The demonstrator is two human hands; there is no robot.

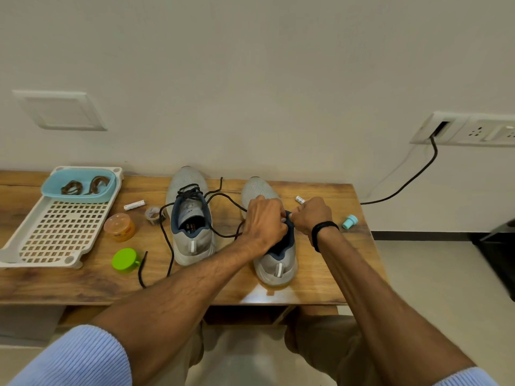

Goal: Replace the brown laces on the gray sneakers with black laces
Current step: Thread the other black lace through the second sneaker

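Two gray sneakers stand heels toward me on a wooden table [320, 288]. The left sneaker [191, 218] carries a black lace [192, 192] through its upper eyelets, with long loose ends trailing over the table. Both hands work over the tongue of the right sneaker [274, 260]. My left hand [264, 218] curls over the shoe's opening and my right hand [310, 215] pinches beside it; a second black lace [223, 235] runs out from under them. What the fingertips hold is hidden. Two coiled brown laces [80, 186] lie in a light blue tub [53, 190].
A white perforated tray [61, 232] holds the tub at the left. Between tray and left sneaker sit an orange jar [120, 227], a green lid [125, 260], a white tube [134, 204] and a small gray holder [152, 214]. A teal cap [349, 221] and dice [300, 200] lie right.
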